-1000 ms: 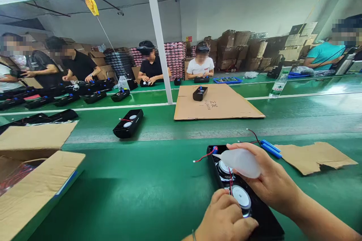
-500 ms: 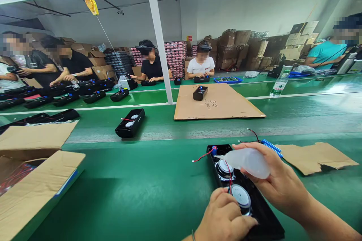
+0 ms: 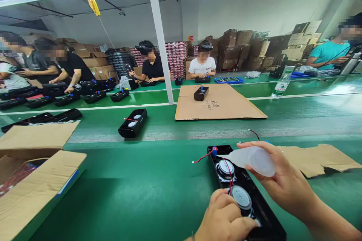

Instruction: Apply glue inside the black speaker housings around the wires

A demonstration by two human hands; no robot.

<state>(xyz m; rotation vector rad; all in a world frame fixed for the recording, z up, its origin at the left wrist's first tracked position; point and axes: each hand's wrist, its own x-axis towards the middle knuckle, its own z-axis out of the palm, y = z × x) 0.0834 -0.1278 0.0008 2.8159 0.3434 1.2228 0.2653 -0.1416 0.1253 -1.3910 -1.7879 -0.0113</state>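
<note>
The right hand point(image 3: 285, 184) has its grip clamped on a translucent squeeze bottle point(image 3: 251, 158), nozzle pointing left over the black speaker housing point(image 3: 243, 192). Below it, the left hand point(image 3: 226, 218), fingers curled, presses on the housing's near speaker cone point(image 3: 241, 197), on the green surface point(image 3: 141, 180).

Black speaker shell point(image 3: 263, 214); translucent white squeeze bottle point(image 3: 253, 158); green belt point(image 3: 141, 180).

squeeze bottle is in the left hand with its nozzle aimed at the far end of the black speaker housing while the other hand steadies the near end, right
Not quite. The head view shows the squeeze bottle in the right hand, not the left. Its nozzle does point at the far end of the black speaker housing, and the left hand steadies the near end.
</note>
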